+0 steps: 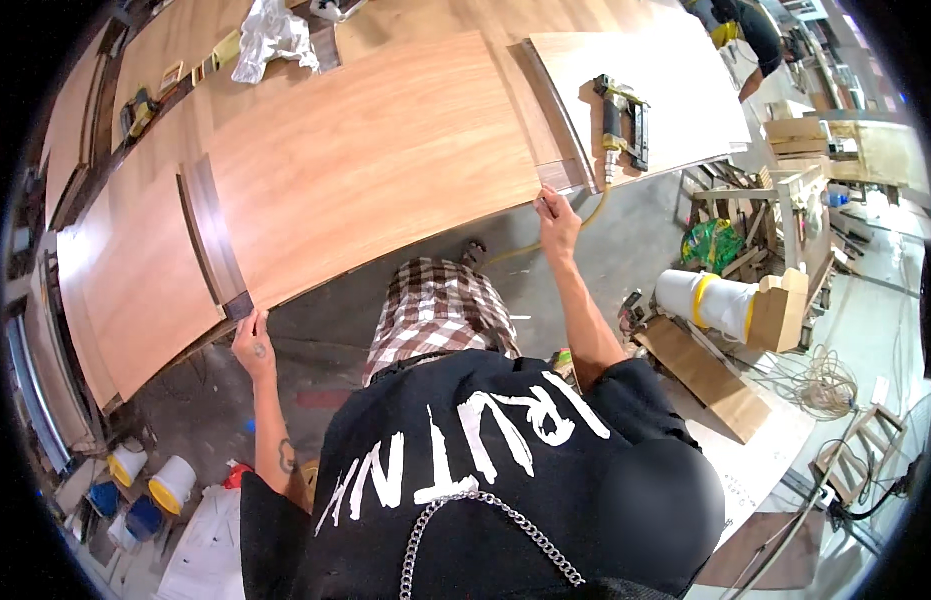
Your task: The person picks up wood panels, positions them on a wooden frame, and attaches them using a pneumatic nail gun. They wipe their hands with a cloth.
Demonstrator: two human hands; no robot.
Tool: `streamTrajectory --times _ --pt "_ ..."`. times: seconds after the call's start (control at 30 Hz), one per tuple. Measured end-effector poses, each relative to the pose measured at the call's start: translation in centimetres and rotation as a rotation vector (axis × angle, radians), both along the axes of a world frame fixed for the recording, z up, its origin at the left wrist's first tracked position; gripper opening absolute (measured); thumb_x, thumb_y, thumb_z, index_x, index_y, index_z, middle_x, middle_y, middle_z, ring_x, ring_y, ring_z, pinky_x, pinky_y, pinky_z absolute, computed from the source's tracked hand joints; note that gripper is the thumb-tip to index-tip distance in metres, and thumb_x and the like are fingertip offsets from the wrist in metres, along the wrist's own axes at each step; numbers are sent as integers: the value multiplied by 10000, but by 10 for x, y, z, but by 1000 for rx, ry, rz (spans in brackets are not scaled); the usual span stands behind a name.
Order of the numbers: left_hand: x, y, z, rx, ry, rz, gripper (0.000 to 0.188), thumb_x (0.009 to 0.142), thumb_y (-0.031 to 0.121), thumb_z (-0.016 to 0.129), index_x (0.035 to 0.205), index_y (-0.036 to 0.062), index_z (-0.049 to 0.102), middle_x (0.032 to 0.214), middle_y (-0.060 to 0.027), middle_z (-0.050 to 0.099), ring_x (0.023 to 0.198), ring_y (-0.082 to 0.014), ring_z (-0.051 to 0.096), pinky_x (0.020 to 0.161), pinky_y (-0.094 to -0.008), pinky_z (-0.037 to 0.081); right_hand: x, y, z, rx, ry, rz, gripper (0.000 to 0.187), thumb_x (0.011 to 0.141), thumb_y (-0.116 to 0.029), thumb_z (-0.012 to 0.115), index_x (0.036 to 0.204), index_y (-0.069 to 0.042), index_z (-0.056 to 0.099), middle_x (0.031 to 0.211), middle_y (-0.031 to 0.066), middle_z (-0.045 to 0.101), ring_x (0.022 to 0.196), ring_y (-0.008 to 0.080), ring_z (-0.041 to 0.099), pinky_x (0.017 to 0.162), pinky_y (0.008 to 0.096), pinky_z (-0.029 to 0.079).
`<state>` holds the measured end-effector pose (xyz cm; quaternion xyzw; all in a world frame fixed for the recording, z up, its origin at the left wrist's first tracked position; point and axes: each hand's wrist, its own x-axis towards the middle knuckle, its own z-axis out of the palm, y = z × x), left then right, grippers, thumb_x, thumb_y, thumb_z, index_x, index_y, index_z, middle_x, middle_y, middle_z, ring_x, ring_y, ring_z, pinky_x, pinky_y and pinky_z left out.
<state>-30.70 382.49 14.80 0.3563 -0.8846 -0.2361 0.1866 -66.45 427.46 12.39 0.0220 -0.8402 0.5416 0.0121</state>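
Silver chain (472, 494) and black shirt (545, 490) nearest. Fingertips beneath wood panel (365, 150) hidden; co-worker (760, 40) at upper right partly cut off. Left hand (253, 345) pinches panel's near left corner, right hand (557, 222) pinches near right. Panel lies across board-covered surface (405, 22); nail gun (613, 120) on pale board (685, 90) to its right. Buckets (172, 485) lower left. Grey floor (320, 335) shows between panel's near edge and checked shorts (435, 305).

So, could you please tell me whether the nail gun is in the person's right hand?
No, the nail gun lies on the pale board, while the right hand holds the wooden panel by its near edge.
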Motion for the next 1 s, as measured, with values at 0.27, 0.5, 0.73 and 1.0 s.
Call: streamTrajectory --times 0.27,0.5,0.73,1.0 --pt "2 4 10 -49 -110 26 181 855 134 714 951 -19 707 886 -147 702 775 -255 685 707 -343 522 1 -2 -8 -74 28 6 199 845 60 667 1043 37 657 1158 79 688 989 93 625 885 237 505" --pt "10 -7 2 -3 -33 25 182 858 137 708 941 -25 695 831 -154 682 724 -271 663 683 -348 508 2 -6 -7 -149 31 -13 221 825 44 692 1044 22 669 1094 85 718 919 95 652 815 236 512" --pt "-55 30 79 -223 -697 -127 343 837 246 719 1059 -11 666 951 -237 653 855 -361 649 751 -436 504 4 -1 3 -100 126 3 218 831 51 680 1045 27 644 1085 117 710 903 127 663 789 242 520" --pt "-346 256 39 -98 174 -562 516 956 348 555 1317 -17 508 1334 -256 465 1235 -426 440 1041 -507 360 4 -17 5 -211 83 48 288 815 59 673 1096 14 628 1072 129 696 843 211 695 742 274 540"
